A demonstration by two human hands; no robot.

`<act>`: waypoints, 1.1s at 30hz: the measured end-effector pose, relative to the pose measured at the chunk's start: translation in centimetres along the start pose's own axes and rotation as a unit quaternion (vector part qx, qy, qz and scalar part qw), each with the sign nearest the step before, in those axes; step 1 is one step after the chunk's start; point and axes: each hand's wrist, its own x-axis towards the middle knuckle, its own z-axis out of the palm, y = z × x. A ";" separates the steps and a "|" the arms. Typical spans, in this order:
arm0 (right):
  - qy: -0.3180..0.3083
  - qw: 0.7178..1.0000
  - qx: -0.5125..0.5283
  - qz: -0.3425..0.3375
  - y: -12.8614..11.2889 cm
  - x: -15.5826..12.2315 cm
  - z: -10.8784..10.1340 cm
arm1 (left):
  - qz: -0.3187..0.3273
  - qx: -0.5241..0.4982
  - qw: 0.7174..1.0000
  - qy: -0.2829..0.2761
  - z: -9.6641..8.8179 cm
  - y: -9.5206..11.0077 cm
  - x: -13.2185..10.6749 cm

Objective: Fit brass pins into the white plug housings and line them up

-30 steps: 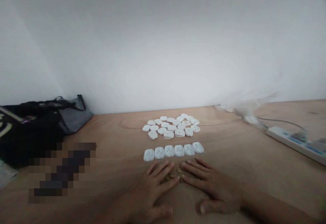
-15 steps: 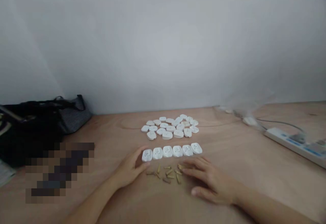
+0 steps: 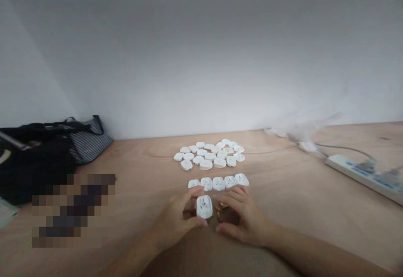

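My left hand [image 3: 176, 216] is shut on a white plastic socket face [image 3: 204, 207], gripping it by its side and holding it upright, just below the row. My right hand [image 3: 239, 215] curls close beside that socket, with its fingers over a small group of brass pins [image 3: 222, 205]. Most of the pins are hidden under my hands. Above my fingers lies a row of several white socket faces [image 3: 218, 183], and a loose cluster of similar white pieces [image 3: 206, 155] sits farther back.
A black bag [image 3: 34, 163] and a striped bag [image 3: 88, 145] stand at the far left of the wooden table [image 3: 141, 159], near a pixelated patch [image 3: 72, 210]. A white power strip [image 3: 359, 174] with a cable and clear plastic film [image 3: 302, 136] lie at right.
The leftmost socket face has left the row and is now in my left hand, nearer me. My right hand has moved left over the brass pins, and the hands have come together.
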 end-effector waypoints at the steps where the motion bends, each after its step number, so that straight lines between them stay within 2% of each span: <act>1: 0.001 1.000 0.009 0.000 0.0 0.3 0.2 | 0.003 -0.017 1.000 -0.010 0.4 0.5 0.0; 5: 0.000 1.000 0.024 0.004 0.1 1.0 0.4 | 0.007 -0.056 0.998 -0.031 1.1 1.3 0.2; 12: -0.005 1.000 0.009 0.014 0.3 0.8 0.7 | -0.012 -0.033 0.999 -0.016 1.8 1.5 0.2; 14: -0.001 1.000 0.012 0.017 0.4 0.8 0.7 | 0.004 -0.013 1.000 -0.022 1.0 1.3 0.2; 17: 0.026 0.999 0.026 0.037 0.4 0.7 0.7 | 0.034 0.029 0.998 -0.046 -1.2 0.1 0.1; 21: 0.048 0.996 0.033 0.064 0.5 0.6 0.7 | -0.043 0.068 0.993 -0.083 -3.6 -1.9 -0.3; 25: 0.031 0.996 0.037 0.075 0.7 0.5 0.7 | -0.059 0.066 0.991 -0.096 -3.5 -2.6 -0.6; 30: 0.022 0.996 0.040 0.074 0.5 0.6 0.6 | -0.063 0.044 0.996 -0.048 -2.5 -1.3 -0.6; 33: 0.020 0.997 0.033 0.064 0.4 0.6 0.6 | -0.016 0.026 0.999 0.011 -1.2 0.1 -0.7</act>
